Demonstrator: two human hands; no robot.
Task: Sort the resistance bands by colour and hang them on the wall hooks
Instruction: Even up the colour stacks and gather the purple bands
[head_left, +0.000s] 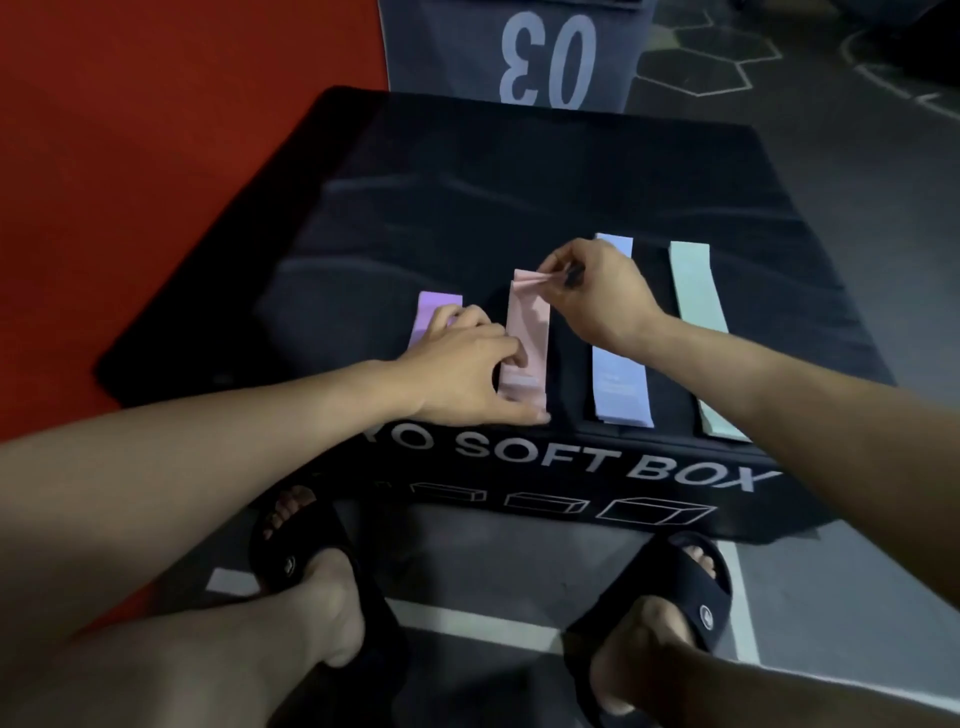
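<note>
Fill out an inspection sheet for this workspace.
Surface: black soft box top, on the floor.
Job's things: purple band, pink band, blue band and green band lie side by side, apart.
Clutter: nothing seen.
Hands: left hand holds the pink band's near end; right hand pinches its far end.
Cables: nothing seen.
Surroundings: red mat, grey floor with white markings; no wall hooks in view.
</note>
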